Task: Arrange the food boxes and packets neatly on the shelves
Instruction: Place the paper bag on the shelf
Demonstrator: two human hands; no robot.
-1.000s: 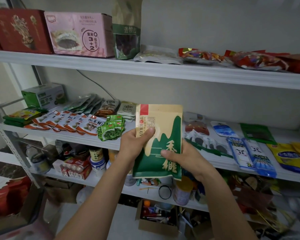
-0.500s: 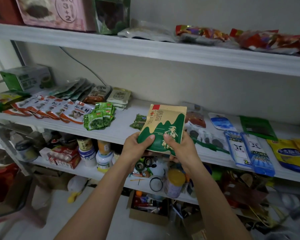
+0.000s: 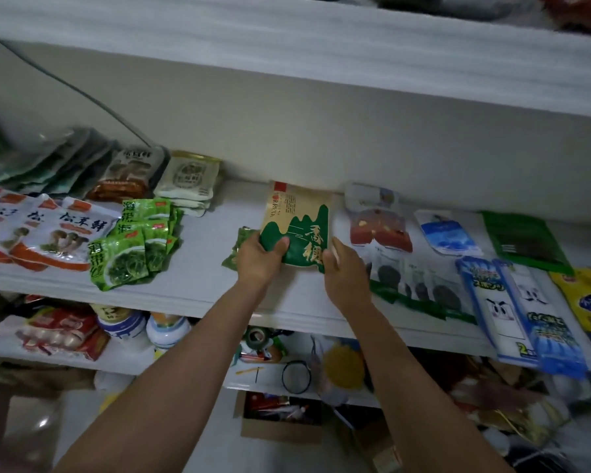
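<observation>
A flat tan-and-green paper packet (image 3: 297,227) is pinched at its lower corners by left hand (image 3: 258,259) and right hand (image 3: 343,269). Bare white shelf (image 3: 205,264) is seen along its left edge

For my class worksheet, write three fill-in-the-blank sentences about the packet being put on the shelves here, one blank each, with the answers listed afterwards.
1. The left hand and right hand hold the green-and-tan packet over a shelf, the ___ of three.
2. The red packet lies to its ___.
3. The left thumb lies on the held packet's ___ part.
Missing words: middle; right; green.
</observation>
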